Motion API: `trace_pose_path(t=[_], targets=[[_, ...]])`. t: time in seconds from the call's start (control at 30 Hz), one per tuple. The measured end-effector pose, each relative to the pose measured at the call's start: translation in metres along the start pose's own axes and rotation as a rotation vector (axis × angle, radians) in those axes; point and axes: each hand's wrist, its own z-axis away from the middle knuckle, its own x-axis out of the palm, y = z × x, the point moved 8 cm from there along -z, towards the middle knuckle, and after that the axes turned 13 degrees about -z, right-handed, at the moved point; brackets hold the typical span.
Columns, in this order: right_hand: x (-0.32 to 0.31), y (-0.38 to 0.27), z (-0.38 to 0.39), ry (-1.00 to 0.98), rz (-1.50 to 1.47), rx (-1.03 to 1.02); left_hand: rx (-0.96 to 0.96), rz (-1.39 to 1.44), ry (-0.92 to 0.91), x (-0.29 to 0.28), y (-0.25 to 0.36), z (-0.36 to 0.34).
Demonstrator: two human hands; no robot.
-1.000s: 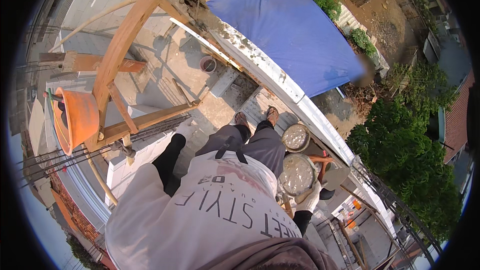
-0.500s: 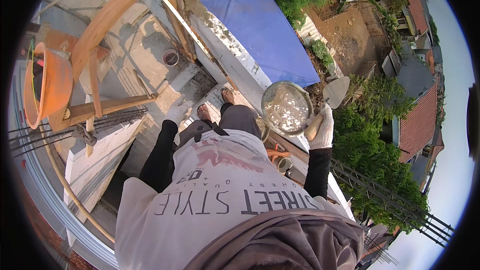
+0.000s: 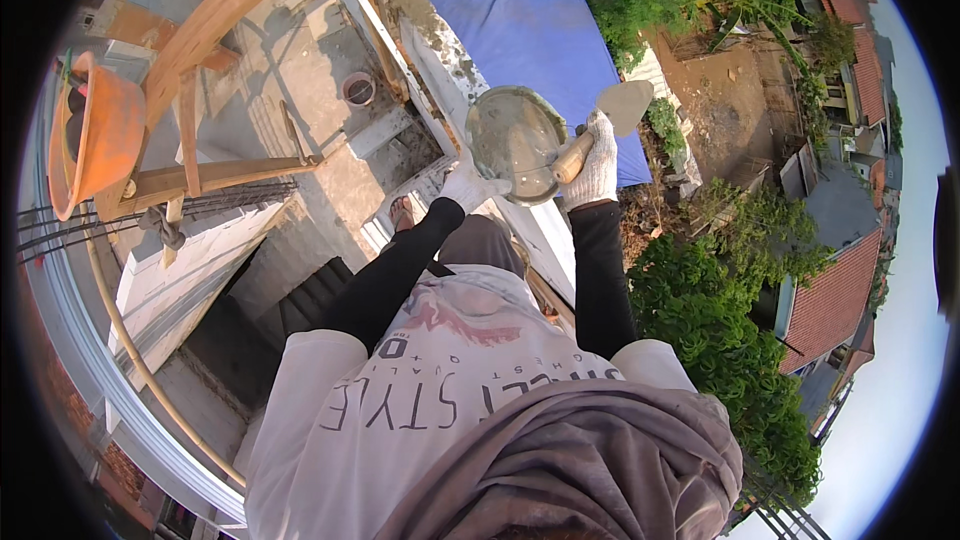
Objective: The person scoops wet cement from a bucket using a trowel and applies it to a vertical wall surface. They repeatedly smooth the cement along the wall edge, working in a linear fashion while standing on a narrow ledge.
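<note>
The person is raising a round metal pan in front of the chest, higher and farther out than half a second ago. The gloved left hand is gripping its rim. The gloved right hand is closing around a trowel, blade past the pan's edge, ready for scooping mortar. An orange bucket is hanging on the wooden frame.

- Blue tarpaulin over a concrete ledge, top centre.
- Timber scaffold, orange bucket at left.
- Green trees, red-tiled roofs at right; daylight.
</note>
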Motion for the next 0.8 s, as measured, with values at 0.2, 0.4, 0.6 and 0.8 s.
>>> trace_pose_path(t=[0.2, 0.4, 0.6, 0.8], targets=[[0.061, 0.023, 0.010, -0.100, 0.015, 0.108, -0.235, -0.324, 0.269, -0.011, -0.016, -0.024], [0.029, 0.008, -0.012, -0.179, 0.420, -0.001, -0.234, -0.350, 0.439, -0.008, -0.039, -0.030], [-0.051, -0.072, 0.028, -0.281, 1.599, -0.421, -0.208, -0.158, 0.403, -0.014, -0.075, -0.042], [-0.096, -0.046, 0.011, -0.275, 2.207, -0.222, -0.167, 0.081, 0.269, -0.010, -0.063, -0.038]])
